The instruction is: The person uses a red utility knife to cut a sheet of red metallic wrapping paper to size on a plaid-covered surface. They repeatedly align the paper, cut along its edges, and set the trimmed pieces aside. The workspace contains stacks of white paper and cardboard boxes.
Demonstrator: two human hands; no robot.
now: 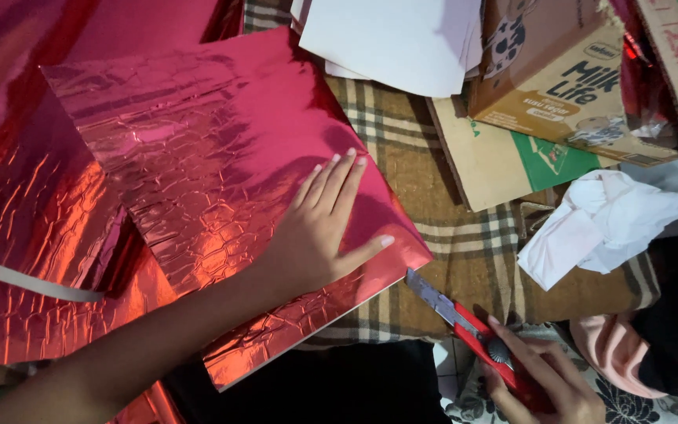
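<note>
The person's left hand (319, 228) lies flat, fingers spread and pointing toward 1 o'clock, on a board wrapped in shiny red foil (221, 180). It grips nothing; the open palm presses down near the board's 4 o'clock corner, which looks like a way of pinning the slippery sheet so it cannot slide or lift. The foil is mirror-bright, pink to red-orange where the light strikes, and crinkled into a cracked, scale-like pattern. More loose foil (33, 235) spreads out at 9 o'clock, with a narrow white strip (29, 283) curling across it.

The right hand (539, 377), at 5 o'clock, has its grip closed around the red handle of a utility knife (472, 330). The grey snap-off blade is pushed out and points toward 10 o'clock, its tip just beside the board's corner, low and slanted as if lined up along the foil's edge.

Everything rests on a brown plaid cloth (449, 251), soft and woven. At 1 o'clock lie flat pieces of tan cardboard (496, 157), stiff and matte, some white paper sheets (394, 39), and at 3 o'clock a crumpled white tissue (606, 224).
</note>
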